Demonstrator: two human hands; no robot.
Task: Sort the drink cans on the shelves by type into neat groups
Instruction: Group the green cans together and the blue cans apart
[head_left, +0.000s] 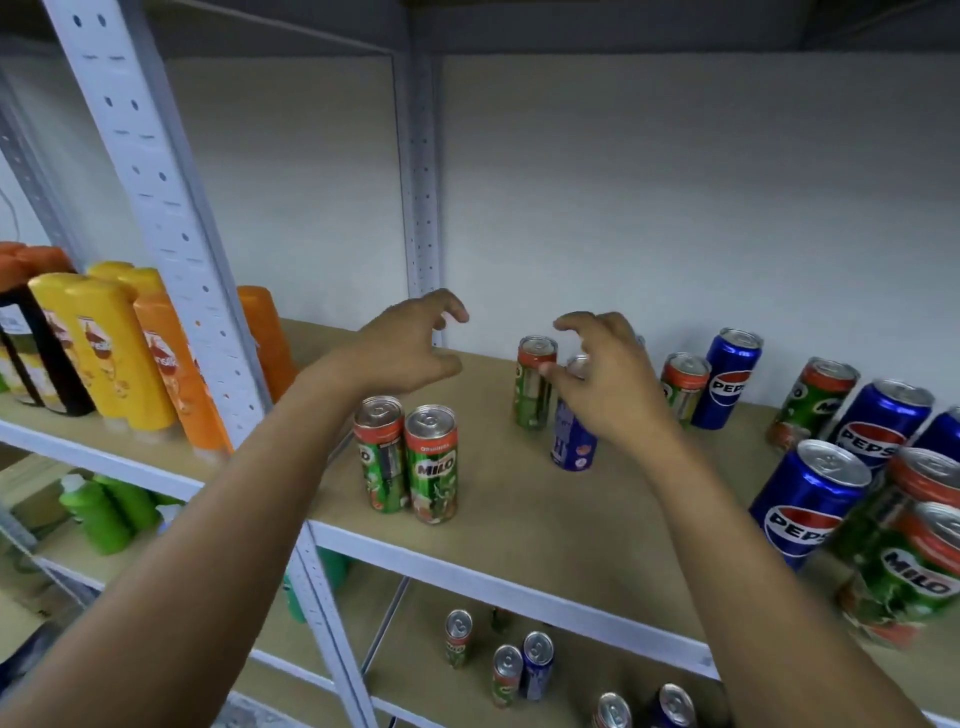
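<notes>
Two green Milo cans (408, 462) stand together near the front left of the wooden shelf (519, 525). Behind them my left hand (410, 348) hovers with loosely curled fingers and holds nothing. My right hand (608, 384) reaches over a slim blue can (571, 441) and a Milo can (532, 384) beside it; its fingers are spread near their tops, and contact is unclear. Further right stand a Milo can (683, 387) and a blue Pepsi can (727, 379). Mixed Pepsi (808, 504) and Milo cans (906, 577) crowd the right edge.
A white perforated upright (171, 228) divides this bay from yellow and orange bottles (119, 348) on the left. Green bottles (104, 514) sit lower left. Several cans (519, 660) stand on the shelf below. A white wall backs the shelf.
</notes>
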